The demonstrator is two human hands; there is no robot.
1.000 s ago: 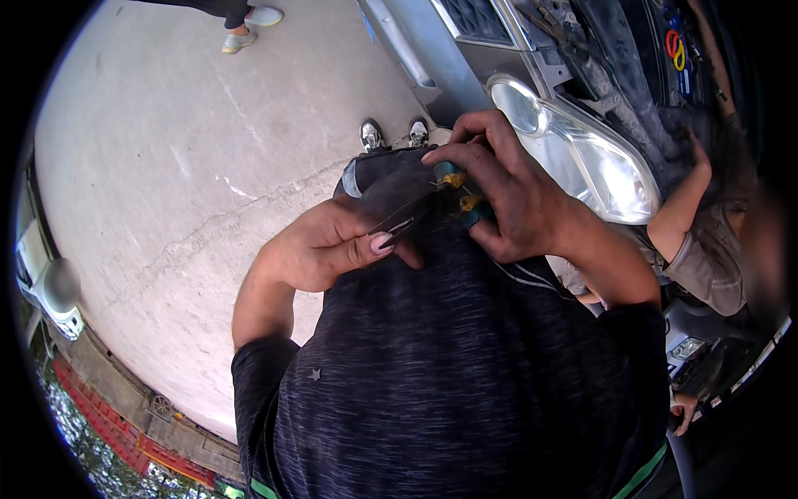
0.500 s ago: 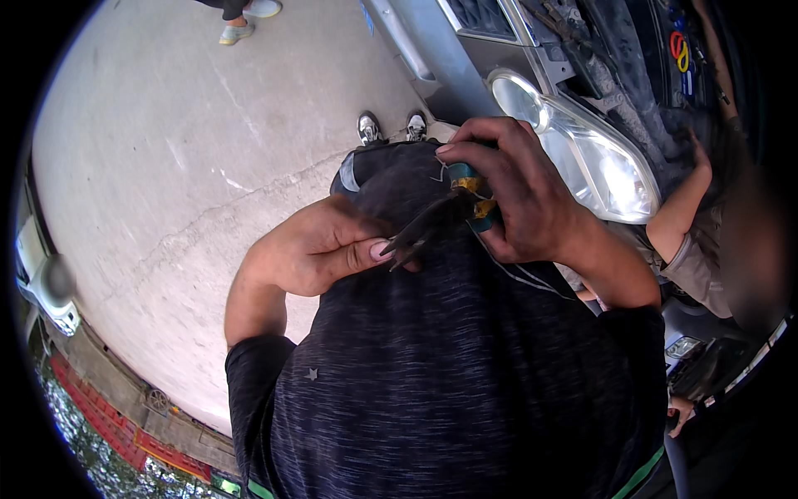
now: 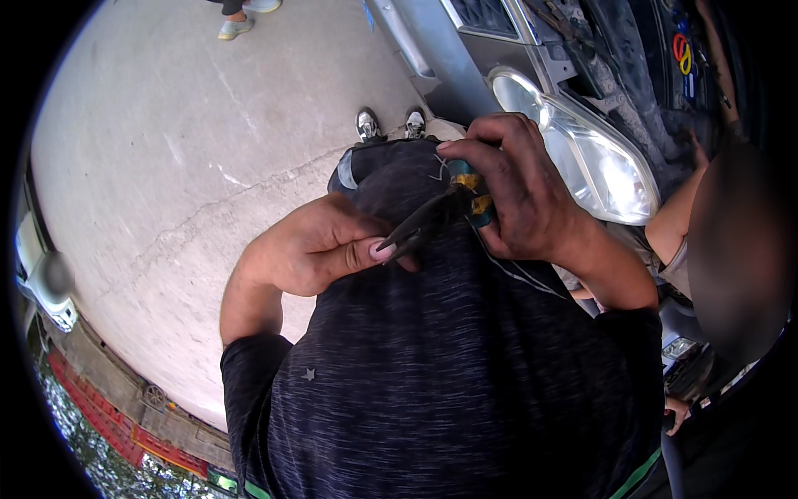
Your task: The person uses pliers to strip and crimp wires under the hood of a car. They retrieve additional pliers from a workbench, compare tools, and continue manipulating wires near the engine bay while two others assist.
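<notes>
My right hand (image 3: 528, 195) is closed around a pair of long-nose pliers (image 3: 422, 223) with green and yellow handles, held in front of my chest. The dark jaws point left and are close together. At their tips, my left hand (image 3: 312, 249) is closed in a pinch, its thumb against the jaw end. What its fingertips hold, if anything, is hidden behind the thumb and jaws. A thin pale wire (image 3: 440, 169) sticks out beside my right fingertips. Another thin wire (image 3: 524, 274) runs under my right hand across my dark shirt.
A car headlight (image 3: 594, 162) and open engine bay lie close on my right. Another person's arm (image 3: 673, 212) reaches in there. Red and yellow loops (image 3: 682, 54) hang in the bay. A person's shoes (image 3: 236, 29) stand on the concrete floor (image 3: 166, 166) at far left.
The pliers' jaws, slightly apart before, have come together at the left thumb. Both hands have stayed nearly in place. The other person beside the car has shifted.
</notes>
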